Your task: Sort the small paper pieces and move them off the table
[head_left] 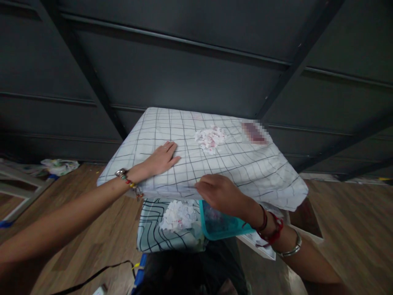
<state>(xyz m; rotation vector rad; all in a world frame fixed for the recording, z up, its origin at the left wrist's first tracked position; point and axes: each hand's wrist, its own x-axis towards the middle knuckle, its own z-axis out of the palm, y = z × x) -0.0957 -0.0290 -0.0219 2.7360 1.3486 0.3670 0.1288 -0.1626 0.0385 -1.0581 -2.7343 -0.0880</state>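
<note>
Left hand (162, 157): spread on checked cloth (167, 129)
Right hand (219, 194): curled together, cannot tell if holding
Scraps (211, 138): beyond right grip

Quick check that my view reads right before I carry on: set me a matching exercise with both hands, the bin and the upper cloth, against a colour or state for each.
1. Left hand
2. Right hand
3. Bin
4. Upper cloth

A. Fingers curled
B. White, crossed by dark lines
C. Laid flat, palm down
D. Teal

Pairs: 1-C, 2-A, 3-D, 4-B
</note>
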